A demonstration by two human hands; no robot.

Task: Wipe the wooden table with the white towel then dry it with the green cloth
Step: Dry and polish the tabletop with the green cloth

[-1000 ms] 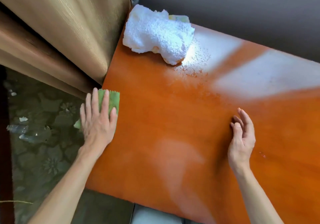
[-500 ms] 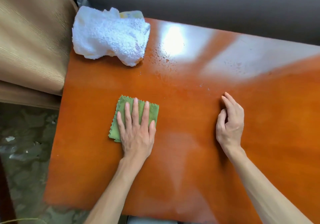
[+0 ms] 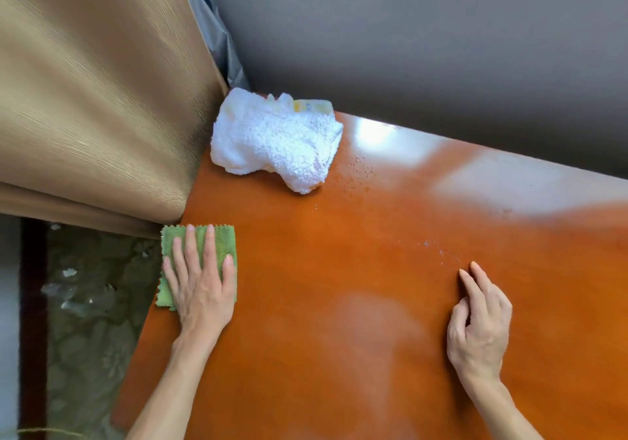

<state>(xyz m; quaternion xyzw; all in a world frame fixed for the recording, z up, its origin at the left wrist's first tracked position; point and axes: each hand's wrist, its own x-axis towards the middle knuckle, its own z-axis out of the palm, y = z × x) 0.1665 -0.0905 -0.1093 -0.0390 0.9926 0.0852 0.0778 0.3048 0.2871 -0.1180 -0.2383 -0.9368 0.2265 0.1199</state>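
- At the wooden table's (image 3: pixel 339 303) left edge: left hand (image 3: pixel 200 286) pressing flat, fingers straight and slightly spread, on green cloth (image 3: pixel 221 239).
- Resting farther right on the bare wood: right hand (image 3: pixel 479 320), fingers loosely curled, holding nothing.
- Lying crumpled at the far left corner: white towel (image 3: pixel 275 140), its label unreadable.

a lived-in room of a home was suggested: a glossy wooden table (image 3: pixel 339 303) was set against a plain grey wall (image 3: pixel 441 49), a heavy tan curtain (image 3: pixel 95 117) was hung beside it, and a dark patterned floor (image 3: pixel 91 320) was seen below.
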